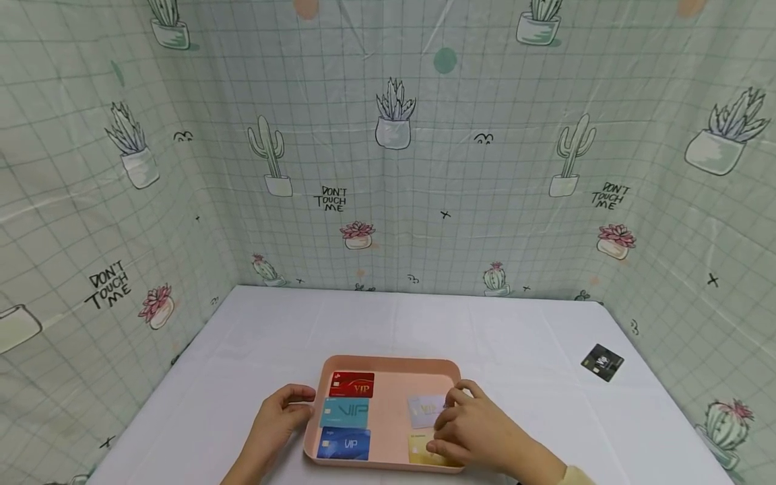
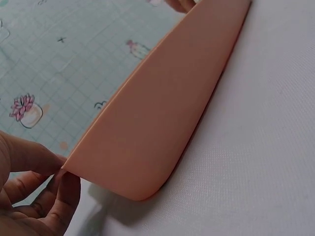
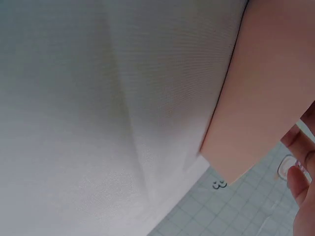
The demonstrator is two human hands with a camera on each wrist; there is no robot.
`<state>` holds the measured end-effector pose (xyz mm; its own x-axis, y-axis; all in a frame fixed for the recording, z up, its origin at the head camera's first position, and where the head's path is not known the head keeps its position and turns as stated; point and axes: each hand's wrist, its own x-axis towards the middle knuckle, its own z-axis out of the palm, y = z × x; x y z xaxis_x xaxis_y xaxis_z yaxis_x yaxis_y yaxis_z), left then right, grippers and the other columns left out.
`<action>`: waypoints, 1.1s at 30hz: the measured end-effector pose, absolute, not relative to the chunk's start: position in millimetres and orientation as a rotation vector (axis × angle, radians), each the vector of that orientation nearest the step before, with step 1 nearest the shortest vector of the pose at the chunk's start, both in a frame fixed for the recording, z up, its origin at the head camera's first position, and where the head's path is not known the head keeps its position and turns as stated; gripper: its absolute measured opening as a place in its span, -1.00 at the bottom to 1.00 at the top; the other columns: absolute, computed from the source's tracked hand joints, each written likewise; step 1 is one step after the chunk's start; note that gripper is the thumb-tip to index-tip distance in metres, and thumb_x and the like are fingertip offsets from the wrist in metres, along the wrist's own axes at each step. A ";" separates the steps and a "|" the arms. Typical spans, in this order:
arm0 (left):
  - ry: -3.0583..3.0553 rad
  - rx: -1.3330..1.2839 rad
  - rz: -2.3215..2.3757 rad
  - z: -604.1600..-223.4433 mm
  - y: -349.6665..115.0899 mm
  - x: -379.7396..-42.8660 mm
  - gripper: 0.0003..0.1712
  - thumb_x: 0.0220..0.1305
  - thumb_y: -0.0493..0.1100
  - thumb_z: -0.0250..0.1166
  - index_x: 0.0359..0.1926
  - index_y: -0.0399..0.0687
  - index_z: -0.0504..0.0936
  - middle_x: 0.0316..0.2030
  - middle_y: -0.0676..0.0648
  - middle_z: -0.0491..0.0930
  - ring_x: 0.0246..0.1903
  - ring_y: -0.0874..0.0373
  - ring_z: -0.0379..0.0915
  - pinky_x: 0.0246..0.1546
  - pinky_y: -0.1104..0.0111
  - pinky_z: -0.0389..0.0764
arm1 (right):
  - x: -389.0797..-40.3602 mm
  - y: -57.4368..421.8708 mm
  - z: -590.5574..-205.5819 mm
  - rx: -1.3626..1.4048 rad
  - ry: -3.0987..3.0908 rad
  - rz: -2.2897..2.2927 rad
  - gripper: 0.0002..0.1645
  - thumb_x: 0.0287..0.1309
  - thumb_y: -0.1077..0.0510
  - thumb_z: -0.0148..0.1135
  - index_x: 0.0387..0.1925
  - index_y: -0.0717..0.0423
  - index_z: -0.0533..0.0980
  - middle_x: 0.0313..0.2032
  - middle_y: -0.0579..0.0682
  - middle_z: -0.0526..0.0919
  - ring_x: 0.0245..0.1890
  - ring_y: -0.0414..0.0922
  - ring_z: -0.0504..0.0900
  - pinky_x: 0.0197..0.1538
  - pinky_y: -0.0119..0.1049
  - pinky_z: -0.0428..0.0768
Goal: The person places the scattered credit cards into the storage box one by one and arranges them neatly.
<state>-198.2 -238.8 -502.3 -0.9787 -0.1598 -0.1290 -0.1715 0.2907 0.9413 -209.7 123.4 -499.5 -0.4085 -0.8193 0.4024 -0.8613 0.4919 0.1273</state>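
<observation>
A pink tray [image 1: 391, 377] lies on the table. My left hand [image 1: 283, 412] pinches its left rim between thumb and fingers, clear in the left wrist view. Down the tray's left side run a red VIP card [image 1: 353, 384], a teal VIP card [image 1: 344, 412] and a blue VIP card [image 1: 344, 443]. A pale lavender card [image 1: 424, 411] and a gold card [image 1: 421, 448] lie on the right side. My right hand [image 1: 475, 428] hovers over these two with bent, spread fingers, hiding part of both. Nothing shows between its thumb and fingers [image 3: 298, 142] in the right wrist view.
A black VIP card [image 1: 602, 362] lies on the white tabletop [image 1: 515, 337], off to the right of the tray. Cloth walls [image 1: 442, 168] printed with cacti and grid lines enclose the table at the back and both sides.
</observation>
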 end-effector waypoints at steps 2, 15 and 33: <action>2.522 -0.318 1.838 -502.1 -239.4 -198.6 -0.63 0.19 -0.40 0.33 0.05 -0.35 0.63 -0.02 -0.22 0.69 -0.12 0.08 0.65 -0.04 0.20 0.70 | -208.7 123.2 -499.1 1.374 -2.336 0.123 -0.59 0.40 -0.22 0.22 -0.56 -0.34 0.74 -0.29 -0.37 0.75 -0.21 -0.27 0.47 0.18 0.05 0.41; 2.522 -0.334 1.820 -502.7 -238.9 -199.0 -0.62 0.18 -0.39 0.32 0.06 -0.34 0.62 -0.03 -0.21 0.69 -0.12 0.08 0.65 -0.04 0.19 0.69 | -210.5 119.7 -500.0 1.095 -2.664 0.017 -0.43 0.50 -0.36 -0.07 -0.05 -0.18 0.74 -0.01 -0.16 0.75 0.26 0.00 0.58 0.40 0.23 0.31; 2.560 -0.356 1.755 -501.3 -235.5 -197.8 -0.61 0.18 -0.35 0.33 0.07 -0.27 0.63 0.03 -0.22 0.68 -0.13 0.11 0.65 0.01 0.13 0.69 | -228.8 171.0 -480.0 0.688 -2.556 0.399 -0.77 0.39 -0.04 0.30 -0.02 -0.12 0.70 0.01 -0.11 0.72 0.10 0.01 0.62 0.36 0.26 0.27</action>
<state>-197.8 -235.5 -501.3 -0.9739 -0.1766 -0.1424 -0.1965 0.3430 0.9185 -228.8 171.0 -480.0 -0.7689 -0.3979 0.5004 -0.5315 0.8328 -0.1544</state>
